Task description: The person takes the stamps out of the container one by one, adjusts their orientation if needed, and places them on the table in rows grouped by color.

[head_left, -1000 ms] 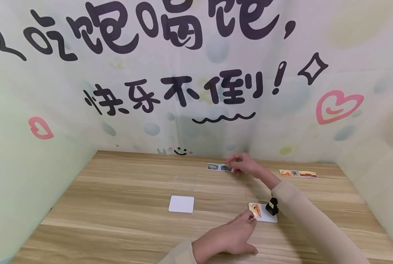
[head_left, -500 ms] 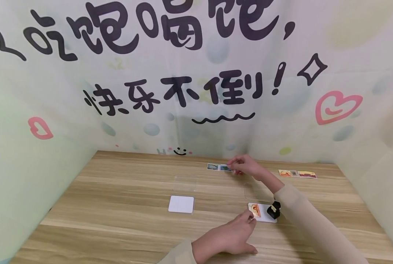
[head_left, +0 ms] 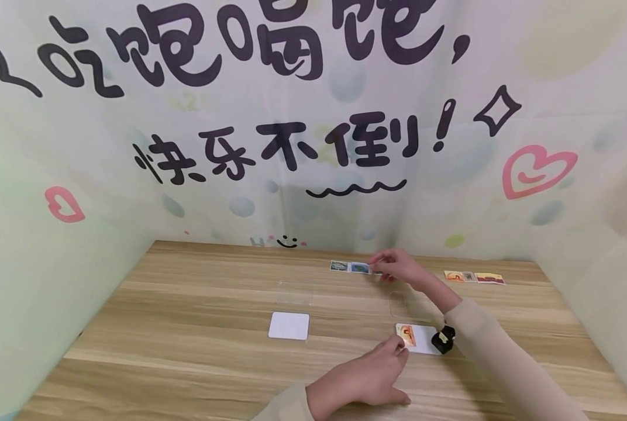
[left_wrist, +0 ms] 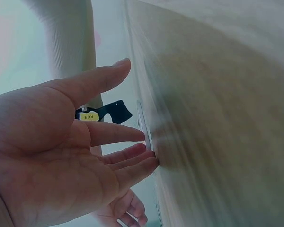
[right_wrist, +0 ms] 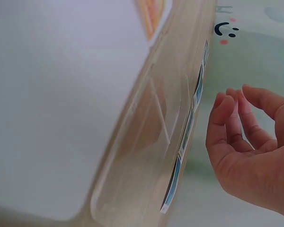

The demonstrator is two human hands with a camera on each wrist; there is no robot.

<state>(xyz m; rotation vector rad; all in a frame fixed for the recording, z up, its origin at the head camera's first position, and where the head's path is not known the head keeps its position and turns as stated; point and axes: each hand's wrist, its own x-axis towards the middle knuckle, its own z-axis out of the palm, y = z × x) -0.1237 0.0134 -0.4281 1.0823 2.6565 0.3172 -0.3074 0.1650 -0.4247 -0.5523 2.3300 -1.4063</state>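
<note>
My left hand (head_left: pixel 371 374) rests at the front of the table, fingertips touching the left end of a white card (head_left: pixel 421 339) with an orange picture (head_left: pixel 407 336) on it. In the left wrist view the fingers of my left hand (left_wrist: pixel 85 146) reach the card's edge almost straight. At the back, my right hand (head_left: pixel 400 268) hovers just over the right end of a row of small blue-green picture pieces (head_left: pixel 359 268). The right wrist view has the row (right_wrist: pixel 185 137) lying beside my right hand (right_wrist: pixel 255 146), whose loosely bent fingers hold nothing.
Another white card (head_left: pixel 289 325) lies left of centre, with a faint clear plastic piece (head_left: pixel 295 292) behind it. A similar clear piece (head_left: pixel 409 305) is behind the right card. More orange picture pieces (head_left: pixel 474 277) lie back right. A printed cloth (head_left: pixel 292 216) closes off the back.
My right hand has shifted slightly to the right along the picture row, uncovering more of the blue piece. The left hand stays in place on the card.
</note>
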